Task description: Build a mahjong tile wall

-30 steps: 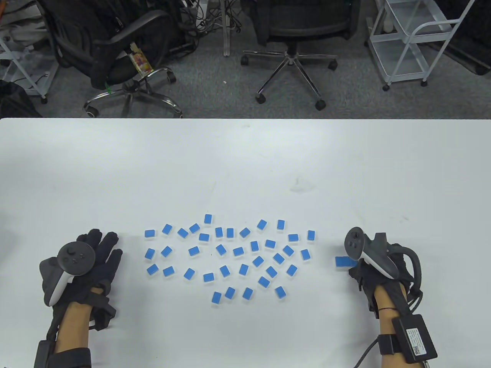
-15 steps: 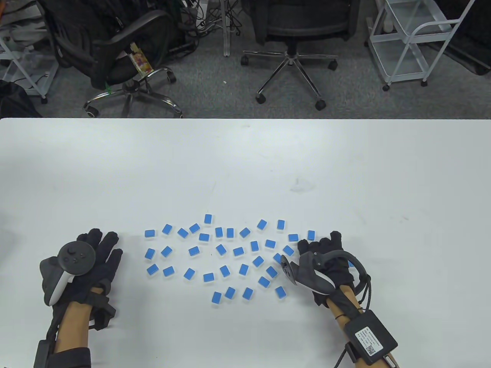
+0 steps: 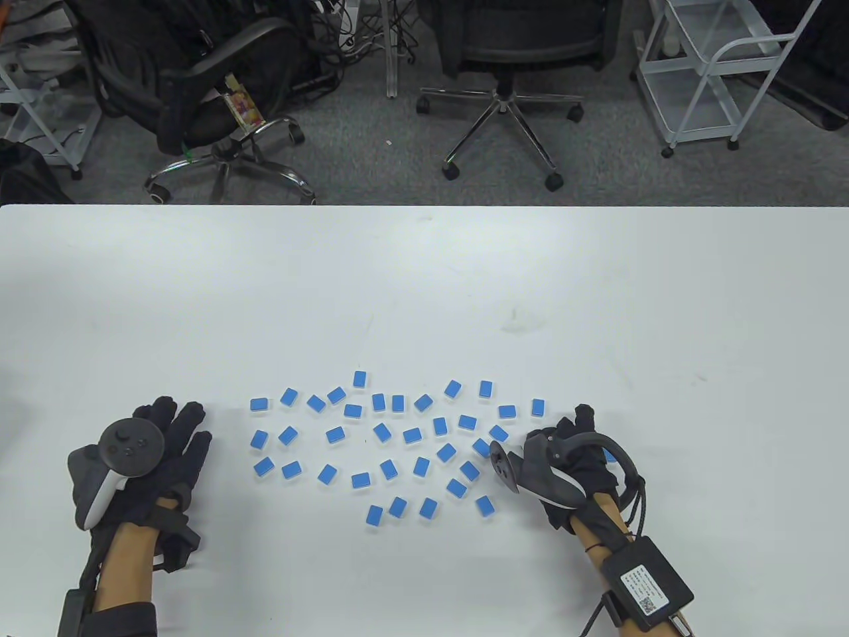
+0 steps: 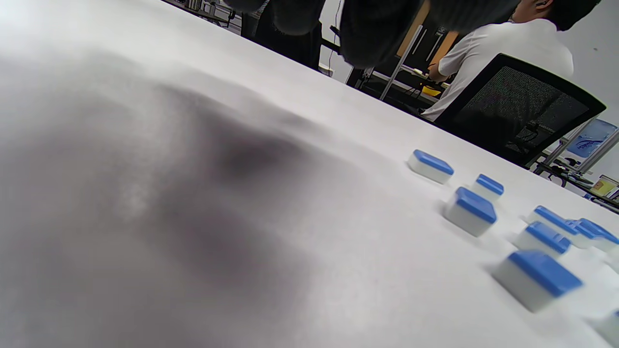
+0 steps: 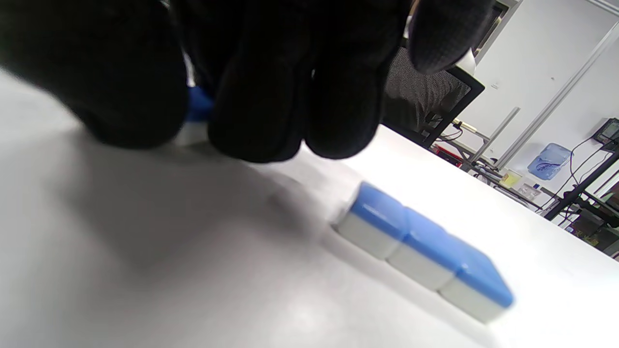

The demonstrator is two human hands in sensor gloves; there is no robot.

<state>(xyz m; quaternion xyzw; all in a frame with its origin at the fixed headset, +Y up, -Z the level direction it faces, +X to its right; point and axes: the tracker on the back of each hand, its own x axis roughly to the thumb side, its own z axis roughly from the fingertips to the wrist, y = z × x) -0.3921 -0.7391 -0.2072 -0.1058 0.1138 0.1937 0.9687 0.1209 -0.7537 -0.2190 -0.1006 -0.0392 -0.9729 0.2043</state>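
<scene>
Blue-backed tiles (image 3: 412, 435) are lying scattered mid-table (image 3: 424, 279). Your right hand (image 3: 570, 458) is curling around one tile (image 5: 196, 108) beside a three-tile row (image 5: 425, 256); your left hand (image 3: 156, 458) is resting flat, holding nothing.

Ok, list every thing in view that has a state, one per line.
left hand: fingers straight, flat on the table, holding nothing.
right hand: fingers curled round one blue tile at the pile's right edge.
row of three tiles: side by side, touching, blue side up.
loose tiles: scattered, blue side up, none stacked.
table: white, bare beyond the tiles.
</scene>
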